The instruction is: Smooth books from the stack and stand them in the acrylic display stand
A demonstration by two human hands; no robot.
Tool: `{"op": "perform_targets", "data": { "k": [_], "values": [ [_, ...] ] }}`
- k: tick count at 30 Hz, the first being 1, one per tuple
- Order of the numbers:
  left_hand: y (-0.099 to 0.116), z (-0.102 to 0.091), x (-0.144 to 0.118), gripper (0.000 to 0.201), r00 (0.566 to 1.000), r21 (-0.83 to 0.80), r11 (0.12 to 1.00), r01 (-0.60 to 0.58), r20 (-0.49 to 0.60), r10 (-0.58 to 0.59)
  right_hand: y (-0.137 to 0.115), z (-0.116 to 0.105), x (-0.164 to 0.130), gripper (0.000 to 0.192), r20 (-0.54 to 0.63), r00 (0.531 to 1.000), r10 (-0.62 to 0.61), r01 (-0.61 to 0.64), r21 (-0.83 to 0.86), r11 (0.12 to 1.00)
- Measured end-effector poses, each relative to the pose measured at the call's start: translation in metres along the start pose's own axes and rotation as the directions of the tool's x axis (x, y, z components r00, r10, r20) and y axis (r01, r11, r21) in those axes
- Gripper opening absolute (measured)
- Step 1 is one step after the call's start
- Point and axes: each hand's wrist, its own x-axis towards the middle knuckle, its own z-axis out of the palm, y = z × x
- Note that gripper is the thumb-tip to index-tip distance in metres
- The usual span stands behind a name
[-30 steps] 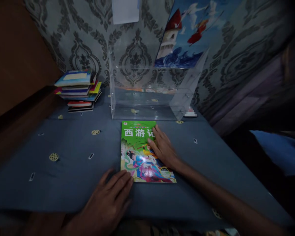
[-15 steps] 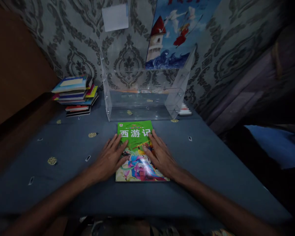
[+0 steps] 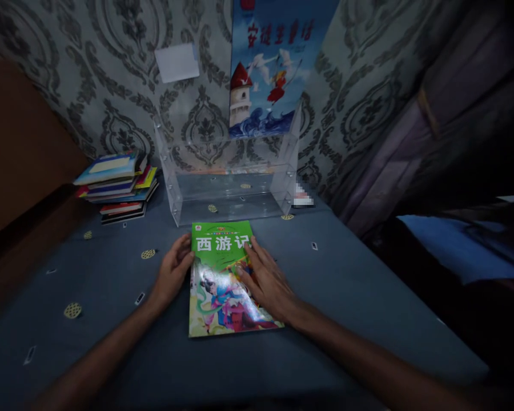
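Observation:
A green picture book (image 3: pixel 223 302) with white Chinese characters and colourful figures on its cover is on the cloth in front of me, cover up. At its left edge, my left hand (image 3: pixel 173 271) has its fingers curled against the side and the thumb by the cover's rim; the fingertips are partly hidden. My right hand (image 3: pixel 268 282) rests flat over the right part of the cover, fingers stretched out. Just behind the book stands a clear acrylic rack (image 3: pixel 227 202) with tiered ledges.
Several stacked books (image 3: pixel 115 185) sit at the back left of the blue-grey tablecloth (image 3: pixel 346 319). A blue poster-like cover (image 3: pixel 265 74) with a tower stands against the patterned wall above the rack. A curtain (image 3: pixel 381 137) hangs on the right, near blue fabric (image 3: pixel 454 245).
My left hand has slid off the cover to the book's left edge and its fingers have curled. My right hand stays on the cover. The view has tilted up and shifted right.

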Motion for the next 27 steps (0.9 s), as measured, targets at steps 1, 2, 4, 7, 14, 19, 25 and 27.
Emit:
{"op": "perform_targets", "data": {
  "k": [1,2,4,7,14,19,25,27],
  "values": [
    [0.001,0.002,0.000,0.063,0.995,-0.117,0.990,0.077,-0.048,-0.083,0.000,0.000,0.000,0.071,0.000,1.000,0.003,-0.003,0.007,1.000],
    [0.003,0.005,0.001,0.063,0.981,-0.217,0.964,0.154,-0.082,-0.175,0.000,0.000,0.000,0.070,-0.002,1.000,0.004,-0.004,0.016,1.000],
    [0.009,0.011,0.000,0.052,0.939,-0.372,0.887,0.273,-0.095,-0.329,0.001,0.000,0.000,0.069,-0.009,1.000,0.001,-0.001,0.033,0.999],
    [0.019,0.019,-0.001,0.025,0.897,-0.505,0.776,0.379,-0.006,-0.442,0.001,0.000,-0.001,0.069,-0.004,1.000,-0.005,0.005,0.042,0.999],
    [0.031,0.032,-0.002,0.016,0.819,-0.567,0.649,0.507,0.082,-0.569,-0.002,-0.003,0.000,0.069,0.006,1.000,0.005,-0.005,0.061,0.998],
    [0.040,0.042,-0.001,0.032,0.757,-0.580,0.558,0.593,0.166,-0.632,-0.010,-0.011,0.002,0.073,0.046,0.998,0.042,-0.049,0.157,0.986],
    [0.030,0.059,0.004,0.050,0.752,-0.585,0.494,0.643,0.363,-0.550,-0.010,-0.015,0.003,0.071,-0.001,0.995,0.095,-0.088,0.369,0.925],
    [0.027,0.060,0.008,0.052,0.762,-0.579,0.509,0.637,0.373,-0.530,-0.008,-0.015,0.003,0.071,-0.032,0.992,0.122,-0.096,0.433,0.896]
  ]
}}
